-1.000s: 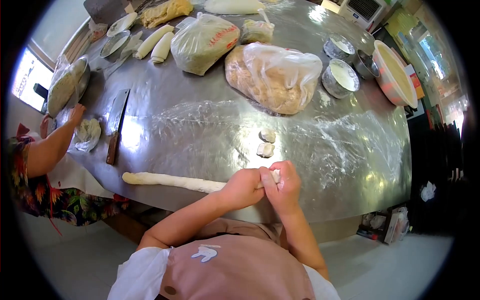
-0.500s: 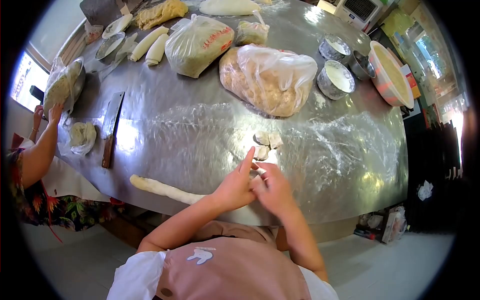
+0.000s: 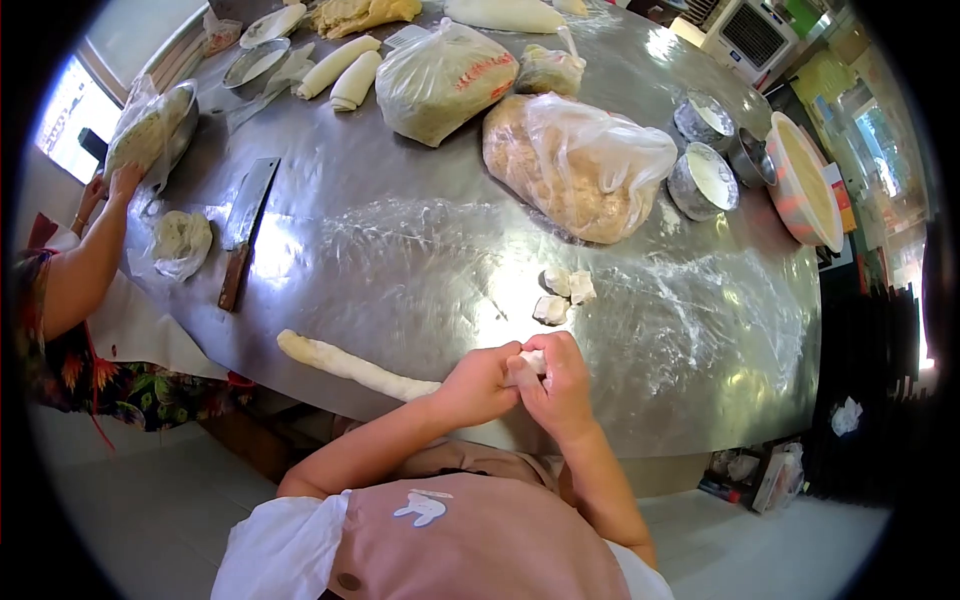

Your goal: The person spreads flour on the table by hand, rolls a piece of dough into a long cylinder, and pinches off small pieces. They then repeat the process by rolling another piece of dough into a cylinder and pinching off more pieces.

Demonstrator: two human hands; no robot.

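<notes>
A long dough rope (image 3: 350, 366) lies along the table's near edge, and its right part runs in behind my left hand (image 3: 478, 384). My left hand is closed around the rope's right end. Pressed against it, my right hand (image 3: 558, 384) is closed on a white lump of dough (image 3: 537, 360) that shows between thumb and fingers. Whether this lump is still joined to the rope is hidden by the fingers. Just beyond my hands, three small cut-off dough pieces (image 3: 552, 310) sit close together on the metal table.
A cleaver (image 3: 250, 215) lies at left, beside a bagged dough lump (image 3: 181, 243). At far left, a co-worker's hand (image 3: 124, 182) touches a bowl of dough (image 3: 140, 140). Large bagged dough (image 3: 560, 180), flour bowls (image 3: 705, 182) and a big basin (image 3: 812, 180) stand farther back.
My right hand has gone from spread, blurred fingers to a closed grip on the dough. My left index finger, stretched out before, is now curled in. The whole view has shifted slightly.
</notes>
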